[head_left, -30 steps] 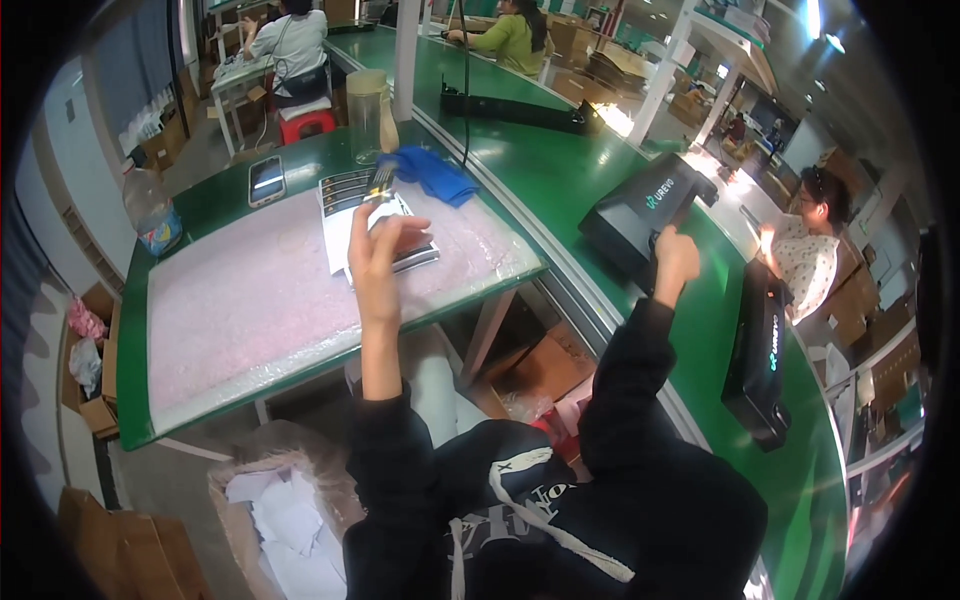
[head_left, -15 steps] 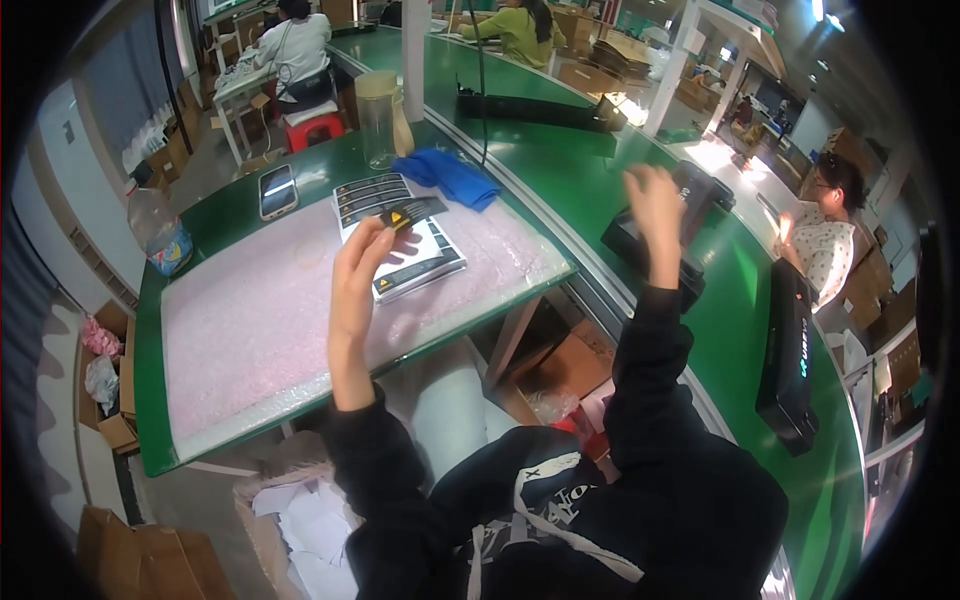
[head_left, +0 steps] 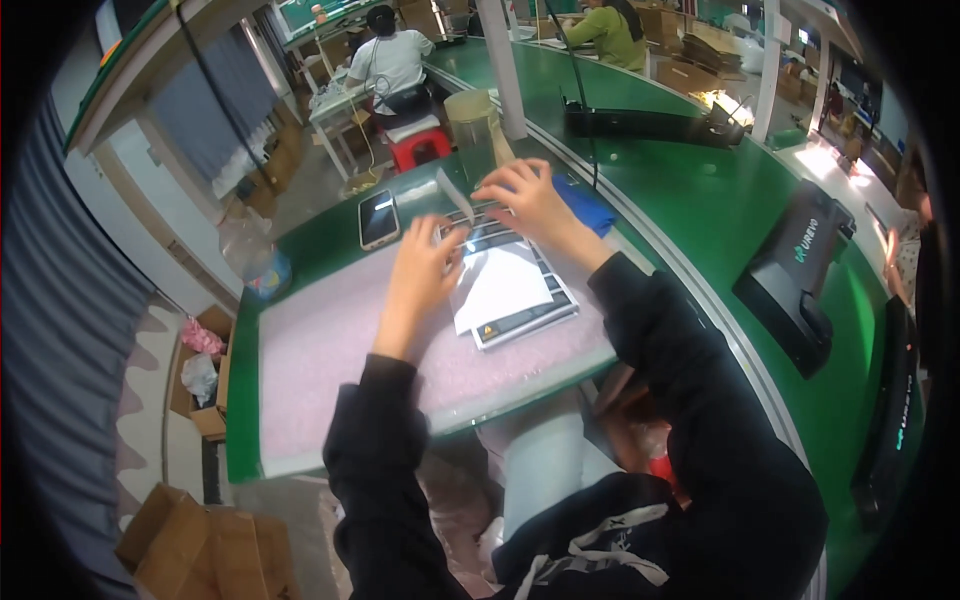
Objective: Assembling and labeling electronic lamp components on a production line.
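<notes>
My left hand (head_left: pixel 420 275) is raised over the near-left part of a stack of label sheets (head_left: pixel 535 322), fingers curled in at a thin label strip (head_left: pixel 455 196). The strip stands up and bends, its pale side showing; exactly where the fingertips meet it is hard to see. Facing it from the right, my right hand (head_left: pixel 535 205) hovers over the far part of the stack, fingers spread close to the strip. The stack has dark printed labels with yellow warning triangles and a bare white area. It lies on a pink bubble-wrap sheet (head_left: pixel 330 350).
Beyond the left hand lie a phone (head_left: pixel 379 218) and a plastic bottle (head_left: pixel 252 255). A tall clear jug (head_left: pixel 475 130) and blue cloth (head_left: pixel 585 205) are behind the right hand. Black machine units (head_left: pixel 800 280) rest on the green conveyor (head_left: pixel 690 190). Other people sit farther off.
My right hand has come from the black unit on the conveyor to beside my left hand. The label, earlier dark side up in my left hand, now stands bent, pale side showing. The view has swung left.
</notes>
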The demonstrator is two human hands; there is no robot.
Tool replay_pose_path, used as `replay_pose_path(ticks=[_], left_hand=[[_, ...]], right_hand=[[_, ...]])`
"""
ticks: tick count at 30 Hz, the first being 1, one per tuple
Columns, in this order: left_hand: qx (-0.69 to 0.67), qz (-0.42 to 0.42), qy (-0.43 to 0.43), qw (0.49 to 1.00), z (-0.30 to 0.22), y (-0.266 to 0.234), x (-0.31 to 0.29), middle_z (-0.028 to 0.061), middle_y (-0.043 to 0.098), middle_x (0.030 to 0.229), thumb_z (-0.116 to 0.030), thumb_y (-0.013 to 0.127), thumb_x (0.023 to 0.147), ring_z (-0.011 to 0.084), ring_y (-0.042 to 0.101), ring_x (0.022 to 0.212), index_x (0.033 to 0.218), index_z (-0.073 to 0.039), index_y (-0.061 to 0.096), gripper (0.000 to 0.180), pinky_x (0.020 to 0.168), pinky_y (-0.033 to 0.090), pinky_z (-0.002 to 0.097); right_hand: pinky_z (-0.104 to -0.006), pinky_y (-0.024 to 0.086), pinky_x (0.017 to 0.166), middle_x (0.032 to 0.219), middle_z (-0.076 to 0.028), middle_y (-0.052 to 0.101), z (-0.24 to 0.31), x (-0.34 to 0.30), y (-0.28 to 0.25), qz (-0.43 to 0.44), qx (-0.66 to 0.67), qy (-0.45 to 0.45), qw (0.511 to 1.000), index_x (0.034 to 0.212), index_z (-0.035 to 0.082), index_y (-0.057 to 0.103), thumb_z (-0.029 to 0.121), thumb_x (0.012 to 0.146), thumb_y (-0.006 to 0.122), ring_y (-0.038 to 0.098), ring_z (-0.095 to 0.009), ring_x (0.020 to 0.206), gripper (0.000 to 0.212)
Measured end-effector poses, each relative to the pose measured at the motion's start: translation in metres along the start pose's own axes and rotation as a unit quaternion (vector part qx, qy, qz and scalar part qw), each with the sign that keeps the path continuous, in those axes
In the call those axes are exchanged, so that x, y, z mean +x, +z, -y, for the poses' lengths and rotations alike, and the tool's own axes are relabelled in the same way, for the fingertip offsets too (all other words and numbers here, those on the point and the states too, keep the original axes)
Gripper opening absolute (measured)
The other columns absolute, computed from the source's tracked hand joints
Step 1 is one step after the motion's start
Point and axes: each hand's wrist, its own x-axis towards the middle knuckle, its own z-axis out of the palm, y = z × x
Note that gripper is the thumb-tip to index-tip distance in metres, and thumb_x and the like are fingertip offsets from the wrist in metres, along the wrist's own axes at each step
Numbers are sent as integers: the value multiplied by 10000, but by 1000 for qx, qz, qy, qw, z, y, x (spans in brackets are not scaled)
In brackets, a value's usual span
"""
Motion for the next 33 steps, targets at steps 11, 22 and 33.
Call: replay_pose_path(ticks=[11,22,33], left_hand=[[48,19,-42,998,19,12,-2,163,502,1099,-81,614,737,321,476,1041,1155,-175,606,428,881,412,399],[-214,-76,-492,840,55,38,-18,192,638,975,-312,717,746,245,634,812,1168,41,564,571,691,490,310],[-300,-40,-456,837,51,33,-10,86,666,825,-211,751,738,150,631,750,1121,57,579,498,638,470,263]], right_hand=[[-388,286,896,1006,46,560,-4,-3,12,-43,-33,-48,997,804,194,620,213,721,701,496,-151,1052,118],[-307,436,700,724,-40,564,10,9,-2,-86,-240,-110,961,1112,29,540,65,795,677,564,-170,724,348],[-385,282,794,1075,-83,540,20,-10,28,-62,25,104,992,1388,298,362,253,874,575,455,-209,1059,558]])
